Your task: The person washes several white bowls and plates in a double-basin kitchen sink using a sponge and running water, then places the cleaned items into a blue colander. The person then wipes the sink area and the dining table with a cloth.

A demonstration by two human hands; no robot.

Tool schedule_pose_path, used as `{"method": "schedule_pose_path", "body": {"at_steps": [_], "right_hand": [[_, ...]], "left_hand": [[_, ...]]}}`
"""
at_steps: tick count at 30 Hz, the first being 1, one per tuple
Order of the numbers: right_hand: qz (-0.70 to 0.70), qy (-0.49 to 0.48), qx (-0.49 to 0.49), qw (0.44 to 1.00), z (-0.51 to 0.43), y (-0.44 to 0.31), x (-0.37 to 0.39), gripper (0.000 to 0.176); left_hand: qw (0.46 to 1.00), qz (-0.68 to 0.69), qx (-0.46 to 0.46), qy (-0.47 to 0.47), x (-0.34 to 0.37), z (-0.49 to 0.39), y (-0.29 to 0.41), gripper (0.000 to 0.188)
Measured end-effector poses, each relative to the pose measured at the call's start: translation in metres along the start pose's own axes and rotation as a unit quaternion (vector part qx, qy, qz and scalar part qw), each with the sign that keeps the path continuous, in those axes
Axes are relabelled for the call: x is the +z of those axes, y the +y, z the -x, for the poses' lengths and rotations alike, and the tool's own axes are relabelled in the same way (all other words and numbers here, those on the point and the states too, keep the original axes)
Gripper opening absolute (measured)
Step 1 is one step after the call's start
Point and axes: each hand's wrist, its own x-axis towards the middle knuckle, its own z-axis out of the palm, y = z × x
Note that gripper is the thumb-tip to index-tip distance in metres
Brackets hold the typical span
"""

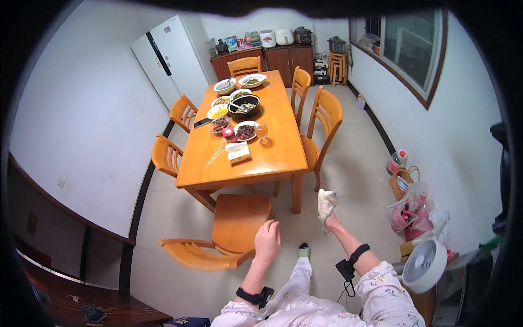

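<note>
A crumpled white cloth [327, 202] is gripped in my right hand [333, 225], which hangs over the floor to the right of the table's near leg. My left hand [267, 242] is in front of the right side of a wooden chair [239, 218]. Its fingers curl away from view, and whether it touches the chair cannot be told. Just beyond stands the wooden dining table [282, 163]. It bears a tissue pack [238, 153], chopsticks [214, 157], a red-lidded jar [229, 135], a glass of amber drink [262, 131], a plate of dark food [245, 131] and a black bowl [244, 105].
More chairs flank the table, one at its right [325, 118]. Bags [412, 212] and a wicker basket [399, 186] lie along the right wall. A white fan [425, 265] stands near me at right. A refrigerator [171, 57] and a cabinet [282, 63] are at the back.
</note>
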Motion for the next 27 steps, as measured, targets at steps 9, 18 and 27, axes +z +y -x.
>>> {"method": "schedule_pose_path", "body": {"at_steps": [9,18,27], "right_hand": [[0.325,-0.042,-0.201,0.923,-0.242,-0.039,0.063,0.023],[0.597,-0.183,-0.235,0.745,-0.378,-0.067,0.13,0.072],[0.639,-0.206,-0.25,0.697,-0.621,-0.116,0.152,0.08]], "left_hand": [[0.98,-0.059,-0.178,-0.067,0.188,-0.211,-0.101,0.046],[0.92,0.075,-0.374,0.091,0.249,-0.324,-0.152,0.084],[0.853,0.057,-0.418,0.308,0.279,-0.466,-0.189,0.114]]}}
